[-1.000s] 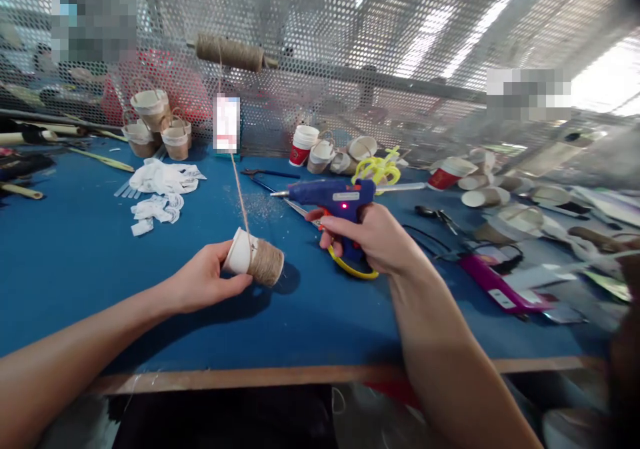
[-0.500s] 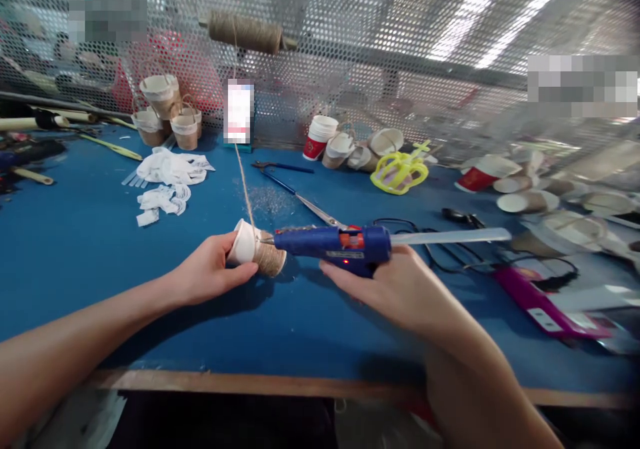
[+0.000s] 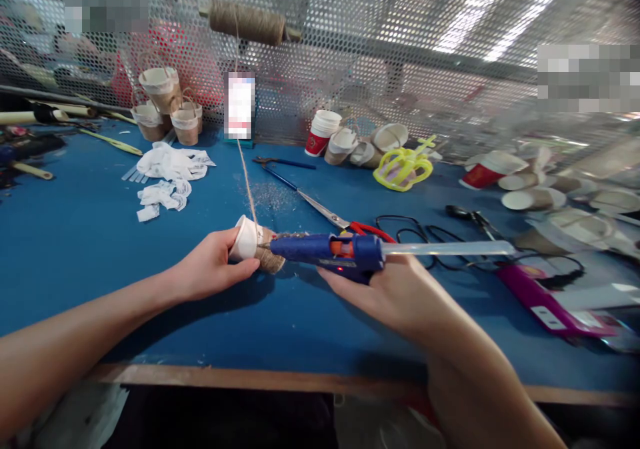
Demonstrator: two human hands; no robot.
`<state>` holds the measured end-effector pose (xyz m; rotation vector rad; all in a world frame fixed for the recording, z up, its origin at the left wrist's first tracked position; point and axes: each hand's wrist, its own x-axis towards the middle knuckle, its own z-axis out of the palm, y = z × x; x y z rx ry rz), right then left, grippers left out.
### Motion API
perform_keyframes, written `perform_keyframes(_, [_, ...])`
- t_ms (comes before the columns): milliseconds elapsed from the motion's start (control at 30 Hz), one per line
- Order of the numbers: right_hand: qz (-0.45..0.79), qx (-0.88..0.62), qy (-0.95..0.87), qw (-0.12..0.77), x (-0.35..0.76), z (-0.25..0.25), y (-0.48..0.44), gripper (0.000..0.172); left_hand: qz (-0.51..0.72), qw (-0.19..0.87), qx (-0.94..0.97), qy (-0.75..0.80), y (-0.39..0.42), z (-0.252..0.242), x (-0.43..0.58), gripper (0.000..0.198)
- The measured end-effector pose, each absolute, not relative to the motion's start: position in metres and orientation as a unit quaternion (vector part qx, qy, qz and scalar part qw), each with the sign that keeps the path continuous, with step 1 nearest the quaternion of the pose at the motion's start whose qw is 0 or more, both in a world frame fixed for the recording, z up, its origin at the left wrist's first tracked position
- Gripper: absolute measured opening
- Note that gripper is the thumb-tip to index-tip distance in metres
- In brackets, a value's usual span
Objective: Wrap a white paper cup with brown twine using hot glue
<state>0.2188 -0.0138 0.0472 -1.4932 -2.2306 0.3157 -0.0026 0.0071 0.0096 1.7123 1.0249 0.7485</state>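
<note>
Near, over the blue surface [image 3: 250,339]: right hand [image 3: 393,295] wrapped around a blue glue gun [image 3: 310,248], most of its fingers hidden; left hand [image 3: 213,265], thumb and fingers pinching a tilted white paper cup [image 3: 245,239] partly wound with brown twine [image 3: 271,261], the gun's nozzle at the winding, contact unclear. Midway: red-handled scissors [image 3: 325,211], blue-handled pliers [image 3: 290,163], white scraps [image 3: 173,162] at left, yellow ornament [image 3: 400,177] at right. Far: stacked red-and-white cups [image 3: 323,132]; spool [image 3: 247,23] at the perforated screen [image 3: 350,42], its strand [image 3: 245,177] running down to the paper cup.
</note>
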Motion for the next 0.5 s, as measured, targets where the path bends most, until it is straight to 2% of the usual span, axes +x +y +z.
perform_keyframes(500, [0.102, -0.545, -0.800, 0.231, 0.2181, 0.0489, -0.0165, 0.014, 0.300, 0.469, 0.713, 0.426, 0.0068, 0.0095, -0.0027, 0.033])
